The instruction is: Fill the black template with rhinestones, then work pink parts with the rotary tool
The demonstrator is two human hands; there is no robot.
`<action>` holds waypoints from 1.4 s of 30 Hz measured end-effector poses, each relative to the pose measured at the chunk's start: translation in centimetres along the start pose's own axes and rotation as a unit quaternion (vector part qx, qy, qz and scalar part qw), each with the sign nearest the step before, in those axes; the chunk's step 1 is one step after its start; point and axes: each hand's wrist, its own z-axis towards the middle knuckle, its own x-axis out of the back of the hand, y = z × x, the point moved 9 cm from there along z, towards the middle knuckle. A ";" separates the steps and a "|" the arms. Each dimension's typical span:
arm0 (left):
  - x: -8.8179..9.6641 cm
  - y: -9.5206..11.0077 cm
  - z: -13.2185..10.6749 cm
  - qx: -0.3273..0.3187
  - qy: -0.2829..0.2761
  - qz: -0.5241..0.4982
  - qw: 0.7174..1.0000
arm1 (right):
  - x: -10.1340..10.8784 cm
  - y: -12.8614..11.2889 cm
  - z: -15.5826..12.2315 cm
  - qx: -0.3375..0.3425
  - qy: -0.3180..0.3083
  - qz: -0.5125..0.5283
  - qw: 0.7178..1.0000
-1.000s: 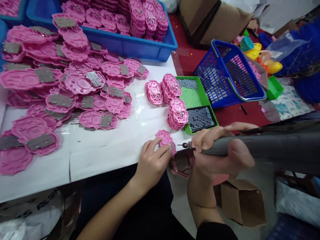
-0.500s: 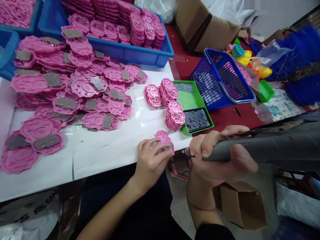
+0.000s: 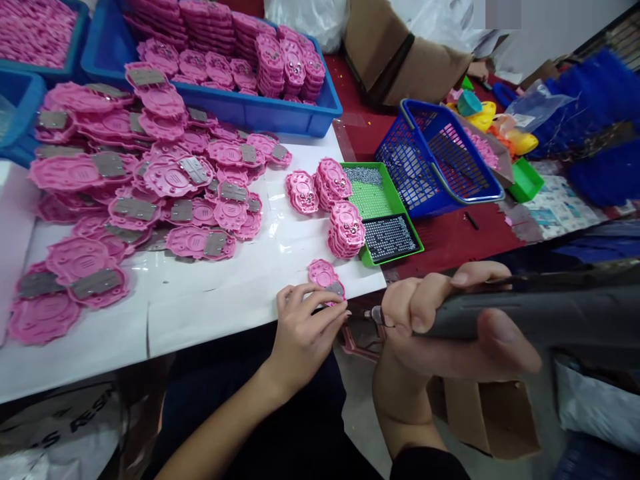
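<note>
My left hand (image 3: 303,330) pinches a pink plastic part (image 3: 324,275) with a grey metal plate at the white table's near edge. My right hand (image 3: 445,333) is wrapped round a grey electric screwdriver (image 3: 540,310), its bit tip (image 3: 373,315) just right of the left fingers and off the table edge. Three short stacks of pink parts with screws (image 3: 345,230) stand beside a green tray (image 3: 400,207) of small screws.
A large heap of pink parts with metal plates (image 3: 150,180) covers the left of the white table (image 3: 210,307). Blue bins (image 3: 225,100) of stacked pink parts stand at the back. A blue wire basket (image 3: 440,160) sits right of the green tray. A cardboard box (image 3: 490,413) is below.
The screwdriver tip has drawn back slightly from the pink part and dropped lower. My left hand stays on the part. The view has shifted a little.
</note>
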 end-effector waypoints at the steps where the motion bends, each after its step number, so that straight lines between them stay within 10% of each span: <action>1: 0.0 0.0 0.0 0.000 -0.003 0.000 1.000 | 0.0 0.0 0.0 -0.002 0.001 -0.003 1.000; 21: 0.1 0.0 -0.1 0.014 -0.012 0.003 1.000 | -0.2 0.6 -0.2 -0.010 0.001 -0.043 0.999; 31: -1.0 -1.8 0.0 -0.007 -0.037 0.146 0.989 | 3.2 5.7 0.7 -0.003 0.142 -0.095 0.985; 42: -1.5 -2.0 0.3 0.009 -0.072 0.153 0.985 | 4.0 6.5 1.3 -0.008 0.163 -0.110 0.980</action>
